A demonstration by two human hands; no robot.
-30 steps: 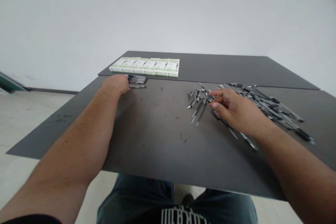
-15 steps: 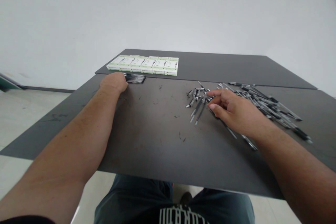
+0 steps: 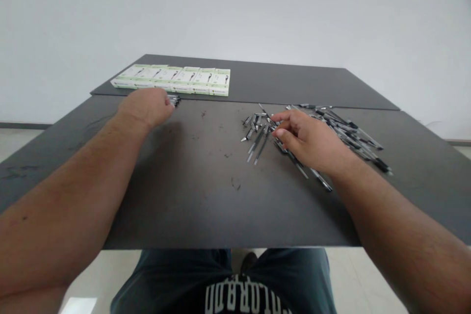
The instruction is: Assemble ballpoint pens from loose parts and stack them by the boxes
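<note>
My left hand (image 3: 145,107) is over the left part of the table, its fingers curled down and mostly hidden from me. It covers most of a neat row of pens (image 3: 174,100), whose ends show past the knuckles. Whether anything is in its grip is hidden. My right hand (image 3: 307,137) hovers at a heap of loose pen parts, thumb and forefinger apart with nothing visible between them. Small clear and metallic pen pieces (image 3: 253,121) and thin dark refills (image 3: 260,143) lie by its fingertips. More pen barrels (image 3: 353,137) are spread behind and to the right of it.
Several white and green boxes (image 3: 191,78) with a pen picture stand side by side on the far table section. A seam crosses the dark grey table (image 3: 206,196). Small dark marks dot its surface. A pale wall (image 3: 235,10) rises behind.
The view has swung to the right, so everything sits further left. My left hand has moved right across the pen row and now covers more of it. My right hand keeps its place at the heap.
</note>
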